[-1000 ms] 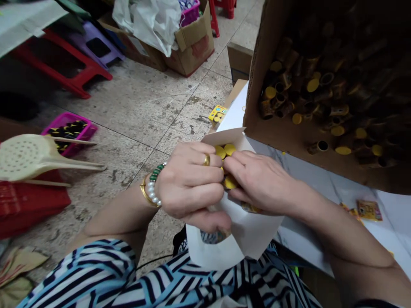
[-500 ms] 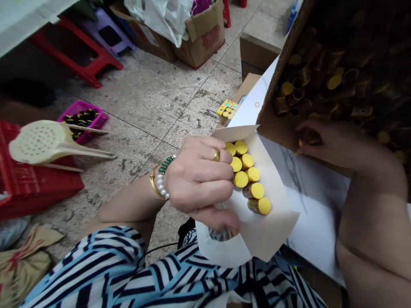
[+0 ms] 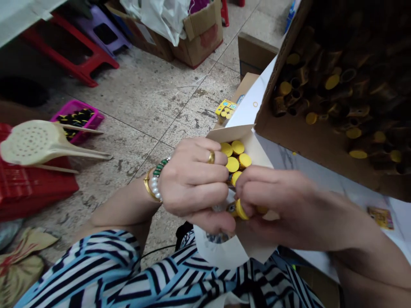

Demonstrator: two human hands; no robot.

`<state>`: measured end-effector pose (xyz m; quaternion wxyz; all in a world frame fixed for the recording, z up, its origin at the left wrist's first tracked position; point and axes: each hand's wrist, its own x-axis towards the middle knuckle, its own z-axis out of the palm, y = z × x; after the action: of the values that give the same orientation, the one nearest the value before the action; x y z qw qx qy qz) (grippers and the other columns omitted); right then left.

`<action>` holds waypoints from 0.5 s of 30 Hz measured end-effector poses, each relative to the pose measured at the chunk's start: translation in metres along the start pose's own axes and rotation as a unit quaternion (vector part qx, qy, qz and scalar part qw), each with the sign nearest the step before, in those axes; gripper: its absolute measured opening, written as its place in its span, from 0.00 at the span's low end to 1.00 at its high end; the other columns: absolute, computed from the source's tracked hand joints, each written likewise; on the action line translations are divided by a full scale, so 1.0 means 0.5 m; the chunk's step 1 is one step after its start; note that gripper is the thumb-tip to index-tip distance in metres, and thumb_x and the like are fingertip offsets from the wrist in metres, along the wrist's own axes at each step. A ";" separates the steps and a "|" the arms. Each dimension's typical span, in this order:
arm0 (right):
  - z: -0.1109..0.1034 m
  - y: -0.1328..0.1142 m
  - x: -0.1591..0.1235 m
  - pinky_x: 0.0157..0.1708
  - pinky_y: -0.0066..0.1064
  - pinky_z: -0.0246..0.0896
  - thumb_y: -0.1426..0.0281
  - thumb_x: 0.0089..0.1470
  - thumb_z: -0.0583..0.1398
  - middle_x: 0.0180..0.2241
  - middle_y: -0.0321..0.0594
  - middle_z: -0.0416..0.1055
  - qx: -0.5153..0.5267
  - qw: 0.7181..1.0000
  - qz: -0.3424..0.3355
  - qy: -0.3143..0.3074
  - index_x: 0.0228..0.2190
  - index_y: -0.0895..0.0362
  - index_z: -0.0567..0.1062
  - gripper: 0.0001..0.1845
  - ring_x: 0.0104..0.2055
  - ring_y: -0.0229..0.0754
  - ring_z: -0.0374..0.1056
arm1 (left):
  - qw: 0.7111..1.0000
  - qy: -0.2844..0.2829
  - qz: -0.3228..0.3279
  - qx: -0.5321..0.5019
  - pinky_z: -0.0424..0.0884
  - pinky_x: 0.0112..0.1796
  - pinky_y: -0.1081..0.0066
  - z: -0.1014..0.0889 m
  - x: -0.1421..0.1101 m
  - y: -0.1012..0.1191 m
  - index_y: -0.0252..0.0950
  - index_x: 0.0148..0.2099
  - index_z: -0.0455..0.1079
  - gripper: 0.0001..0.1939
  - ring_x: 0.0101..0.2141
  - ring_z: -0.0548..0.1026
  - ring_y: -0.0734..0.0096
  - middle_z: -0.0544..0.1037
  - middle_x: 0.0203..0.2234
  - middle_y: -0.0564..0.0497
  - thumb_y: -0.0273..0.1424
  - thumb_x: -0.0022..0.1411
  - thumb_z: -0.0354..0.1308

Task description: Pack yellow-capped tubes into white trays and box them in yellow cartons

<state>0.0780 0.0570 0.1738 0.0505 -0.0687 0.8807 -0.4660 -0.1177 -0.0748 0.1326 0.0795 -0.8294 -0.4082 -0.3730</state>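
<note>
The left hand (image 3: 195, 184) clamps one white carton (image 3: 257, 145), fingers curled over its side. The right hand (image 3: 272, 201) pinches one yellow-capped tube (image 3: 236, 209) inside the carton. Five other yellow caps (image 3: 232, 164) are visible beyond it; a sixth shows partly under the right fingers, which obstruct the count. On the desk (image 3: 289, 158): one cardboard box (image 3: 321, 145) of uncounted tubes, one packet (image 3: 381, 217), lettering illegible.

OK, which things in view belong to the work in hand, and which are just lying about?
Apparently in use:
- left hand, right hand
- white carton
- yellow-capped tubes
- large cardboard box

Apparently lying about:
- cream stool
- red crate
- purple stool
</note>
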 end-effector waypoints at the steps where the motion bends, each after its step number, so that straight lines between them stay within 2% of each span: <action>1: 0.010 0.006 0.005 0.35 0.28 0.62 0.79 0.55 0.60 0.37 0.35 0.68 -0.033 0.999 -0.010 -0.024 0.28 0.56 0.68 0.08 0.36 0.35 0.63 | 1.000 0.008 0.006 0.000 0.49 0.22 0.63 0.000 -0.001 0.001 0.40 0.19 0.54 0.31 0.16 0.57 0.73 0.53 0.13 0.57 0.55 0.61 0.59; 4: 0.024 0.018 0.020 0.42 0.34 0.63 0.76 0.58 0.60 0.35 0.38 0.69 -0.200 0.979 -0.013 -0.039 0.28 0.56 0.69 0.08 0.41 0.41 0.62 | 1.000 0.008 0.015 0.003 0.50 0.22 0.63 -0.004 -0.001 0.002 0.40 0.19 0.55 0.30 0.17 0.57 0.73 0.54 0.14 0.57 0.54 0.61 0.59; 6: 0.009 0.025 0.021 0.43 0.36 0.63 0.72 0.61 0.60 0.36 0.41 0.70 -0.253 0.967 -0.007 -0.019 0.28 0.56 0.73 0.09 0.42 0.43 0.63 | 1.000 0.005 0.018 -0.003 0.50 0.22 0.63 -0.007 0.002 0.002 0.39 0.20 0.54 0.30 0.17 0.58 0.73 0.55 0.14 0.57 0.53 0.62 0.60; 8: -0.032 0.047 0.011 0.44 0.36 0.64 0.67 0.64 0.60 0.41 0.43 0.73 -0.249 0.967 -0.012 0.057 0.33 0.56 0.77 0.09 0.44 0.43 0.66 | 1.000 0.005 0.024 -0.014 0.50 0.22 0.63 -0.009 0.008 0.000 0.39 0.20 0.54 0.29 0.17 0.58 0.73 0.56 0.14 0.57 0.51 0.62 0.60; 10: -0.091 0.097 -0.011 0.51 0.39 0.63 0.64 0.65 0.60 0.46 0.45 0.73 -0.281 0.938 0.014 0.204 0.41 0.55 0.79 0.10 0.49 0.45 0.67 | 0.999 0.003 0.030 -0.021 0.51 0.23 0.63 -0.011 0.014 -0.003 0.39 0.21 0.55 0.28 0.17 0.59 0.73 0.56 0.14 0.57 0.51 0.63 0.61; 11: -0.121 0.133 -0.025 0.54 0.41 0.61 0.64 0.65 0.61 0.45 0.46 0.74 -0.329 0.894 0.060 0.298 0.42 0.56 0.79 0.10 0.51 0.47 0.67 | 0.999 0.002 0.030 -0.021 0.51 0.23 0.64 -0.012 0.017 -0.006 0.39 0.22 0.56 0.28 0.18 0.59 0.73 0.56 0.14 0.58 0.52 0.62 0.61; 12: -0.149 0.172 -0.039 0.56 0.46 0.58 0.63 0.62 0.63 0.45 0.49 0.73 -0.382 0.855 0.132 0.325 0.42 0.57 0.79 0.11 0.54 0.51 0.66 | 0.999 0.002 0.028 -0.019 0.51 0.23 0.64 -0.012 0.019 -0.008 0.39 0.22 0.56 0.28 0.18 0.60 0.74 0.56 0.15 0.58 0.52 0.62 0.61; 13: -0.172 0.211 -0.052 0.57 0.49 0.57 0.64 0.58 0.66 0.44 0.51 0.73 -0.391 0.839 0.213 0.312 0.41 0.57 0.79 0.11 0.55 0.55 0.65 | 1.000 0.000 0.026 -0.017 0.52 0.23 0.64 -0.013 0.020 -0.011 0.39 0.22 0.56 0.29 0.18 0.60 0.74 0.56 0.15 0.58 0.53 0.62 0.61; 15: -0.199 0.271 -0.069 0.55 0.52 0.59 0.69 0.56 0.67 0.38 0.50 0.74 -0.381 0.825 0.318 0.268 0.36 0.57 0.79 0.06 0.51 0.56 0.66 | 1.000 -0.003 0.024 -0.017 0.51 0.23 0.64 -0.013 0.020 -0.016 0.39 0.22 0.56 0.30 0.18 0.59 0.74 0.55 0.15 0.57 0.56 0.62 0.59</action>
<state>0.0867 0.2189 0.1183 -0.0722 0.3295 0.9400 -0.0512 -0.1235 -0.0661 0.1424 0.0733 -0.8414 -0.3819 -0.3752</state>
